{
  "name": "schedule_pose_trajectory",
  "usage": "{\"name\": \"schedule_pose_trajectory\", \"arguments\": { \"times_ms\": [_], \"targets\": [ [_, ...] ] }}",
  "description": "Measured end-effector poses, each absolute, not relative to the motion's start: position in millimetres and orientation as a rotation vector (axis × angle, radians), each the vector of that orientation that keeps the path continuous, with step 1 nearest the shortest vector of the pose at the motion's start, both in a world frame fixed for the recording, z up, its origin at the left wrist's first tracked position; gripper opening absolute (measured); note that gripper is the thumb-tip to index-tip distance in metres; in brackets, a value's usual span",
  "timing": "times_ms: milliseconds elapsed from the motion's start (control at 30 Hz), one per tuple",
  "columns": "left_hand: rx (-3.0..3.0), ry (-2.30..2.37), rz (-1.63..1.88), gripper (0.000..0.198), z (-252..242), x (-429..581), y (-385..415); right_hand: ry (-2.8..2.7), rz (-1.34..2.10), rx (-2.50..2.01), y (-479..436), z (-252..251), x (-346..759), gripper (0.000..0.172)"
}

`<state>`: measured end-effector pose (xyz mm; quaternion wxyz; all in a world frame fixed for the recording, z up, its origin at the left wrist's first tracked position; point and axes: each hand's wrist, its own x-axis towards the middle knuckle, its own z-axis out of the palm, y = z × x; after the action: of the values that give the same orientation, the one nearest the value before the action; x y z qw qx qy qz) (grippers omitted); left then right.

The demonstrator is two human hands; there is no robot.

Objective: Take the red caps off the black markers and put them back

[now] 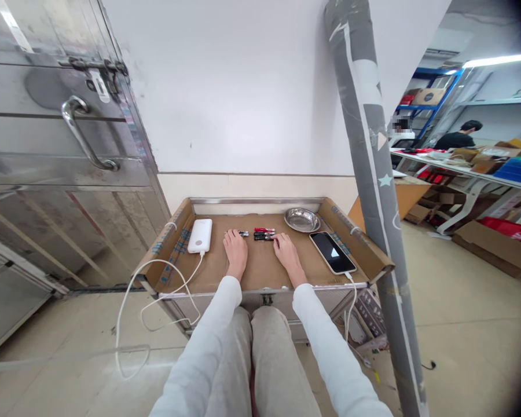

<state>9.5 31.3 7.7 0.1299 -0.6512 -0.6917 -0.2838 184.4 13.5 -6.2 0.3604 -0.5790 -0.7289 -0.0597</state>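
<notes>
On the cardboard-lined tabletop, my left hand is closed with its fingertips at a small dark cylinder. The cylinder's silvery end sticks out to the right of the fingers. My right hand lies palm down, fingers loosely stretched, its fingertips touching the right end of a row of small cylinders. That row has a red cylinder at the back and black cylinders in front, lying side by side. They are too small to tell their exact kind.
A white power bank with a cable lies left. A round metal dish and a phone on a cable lie right. A grey wrapped roll leans by the table's right side. Two people sit farther off right; a metal door stands left.
</notes>
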Motion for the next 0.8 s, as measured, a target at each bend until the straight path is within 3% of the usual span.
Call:
{"name": "schedule_pose_trajectory", "arguments": {
  "times_ms": [233, 400, 600, 800],
  "targets": [
    [-2.015, -2.0, -0.87, 0.022, 4.7, 1.1, 25.1, -1.869, -0.044, -1.416, 8.9, 0.6, 180.9, 0.032],
    [-2.444, -1.571, -1.156, 0.02, 6.7, 1.0, 26.8, -1.881, 0.088, -1.299, 7.1, 2.8, 179.9, 0.042],
    [-2.647, -1.211, -1.408, 0.023, 12.5, 13.0, 31.8, -1.88, 0.155, -1.275, 12.3, -1.7, 182.6, 0.032],
    [-2.699, -1.102, -1.648, 0.034, 13.2, 21.2, 33.3, -1.879, 0.169, -1.243, 17.3, -4.9, 184.1, 0.033]
  ]
}}
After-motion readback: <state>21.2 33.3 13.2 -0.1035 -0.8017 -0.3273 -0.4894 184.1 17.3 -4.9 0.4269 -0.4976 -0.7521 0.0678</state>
